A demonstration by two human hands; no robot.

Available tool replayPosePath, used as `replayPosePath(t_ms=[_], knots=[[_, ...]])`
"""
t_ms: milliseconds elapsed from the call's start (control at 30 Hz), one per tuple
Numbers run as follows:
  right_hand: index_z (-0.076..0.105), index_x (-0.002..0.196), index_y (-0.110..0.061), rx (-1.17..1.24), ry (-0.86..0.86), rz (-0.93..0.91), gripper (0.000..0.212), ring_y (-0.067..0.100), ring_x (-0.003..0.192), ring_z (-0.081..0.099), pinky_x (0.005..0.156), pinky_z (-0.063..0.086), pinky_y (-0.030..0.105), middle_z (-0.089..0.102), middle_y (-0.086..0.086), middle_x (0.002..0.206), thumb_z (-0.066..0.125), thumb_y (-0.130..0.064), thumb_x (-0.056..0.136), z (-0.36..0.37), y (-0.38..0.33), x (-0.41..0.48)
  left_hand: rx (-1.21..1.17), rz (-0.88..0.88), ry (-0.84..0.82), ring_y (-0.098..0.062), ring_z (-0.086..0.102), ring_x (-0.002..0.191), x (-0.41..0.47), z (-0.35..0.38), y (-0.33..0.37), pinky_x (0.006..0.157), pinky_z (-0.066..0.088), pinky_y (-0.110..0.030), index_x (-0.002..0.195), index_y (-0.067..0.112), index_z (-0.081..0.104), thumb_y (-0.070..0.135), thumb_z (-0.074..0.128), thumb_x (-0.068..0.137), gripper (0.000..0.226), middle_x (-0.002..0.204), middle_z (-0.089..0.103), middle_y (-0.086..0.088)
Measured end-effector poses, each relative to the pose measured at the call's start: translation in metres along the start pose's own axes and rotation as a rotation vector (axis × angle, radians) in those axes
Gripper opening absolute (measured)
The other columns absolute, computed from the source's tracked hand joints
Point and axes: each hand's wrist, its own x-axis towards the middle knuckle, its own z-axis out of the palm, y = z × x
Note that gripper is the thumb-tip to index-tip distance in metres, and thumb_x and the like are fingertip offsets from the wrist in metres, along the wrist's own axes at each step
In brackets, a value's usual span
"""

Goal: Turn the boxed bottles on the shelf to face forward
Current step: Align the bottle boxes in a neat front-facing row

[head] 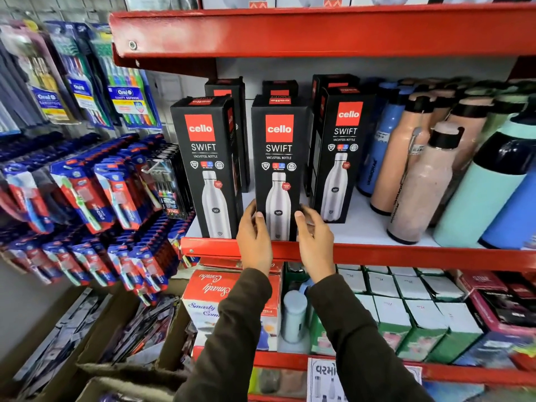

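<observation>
Hands (255, 233) (314, 235) flank middle box (279, 158) (front-facing).

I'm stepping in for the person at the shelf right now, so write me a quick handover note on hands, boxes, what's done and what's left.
Left hand and right hand: each grips a lower side of the middle box, standing at the shelf edge.
Boxes: left box, middle box and right box all show their printed fronts; the right one sits further back, slightly angled.
Done: front row faces forward.
Left: release the middle box, square up the right one, check the back-row boxes, mostly hidden.
</observation>
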Motion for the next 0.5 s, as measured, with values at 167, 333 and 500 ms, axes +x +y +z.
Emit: replayPosePath(t_ms=[167,333,500], knots=[[0.058,0.129,-0.02,-0.002,0.17,-0.067,0.031,-0.022,0.097,0.05,0.077,0.038,-0.003,0.056,-0.002,0.125,0.051,-0.028,0.1,-0.028,-0.001,0.012,0.016,0.184,0.188,-0.012,0.043,0.132,-0.019,0.019,0.012,0.113,0.037,-0.045,0.139,0.02,0.047,0.019,0.048,0.1,0.039,0.138,0.048,0.001],[0.055,0.131,-0.019,-0.012,0.267,-0.099,0.032,0.01,0.115,0.055,0.092,0.042,0.008,0.054,0.002,0.13,0.05,-0.029,0.1,-0.065,0.004,0.039,0.091,0.416,0.232,-0.002,0.033,0.136,-0.031,0.055,0.028,0.114,0.024,-0.023,0.139,0.024,0.047,0.021,0.044,0.1,0.038,0.139,0.042,0.008],[0.048,0.138,-0.017,-0.051,0.204,-0.043,0.04,0.027,0.131,0.048,0.111,0.038,0.048,0.049,0.008,0.14,0.051,-0.026,0.099,-0.087,0.011,0.073,0.051,0.503,-0.084,-0.01,0.035,0.141,-0.034,0.106,0.034,0.118,0.027,-0.026,0.146,0.021,0.04,0.017,0.038,0.104,0.042,0.147,0.04,0.009]])
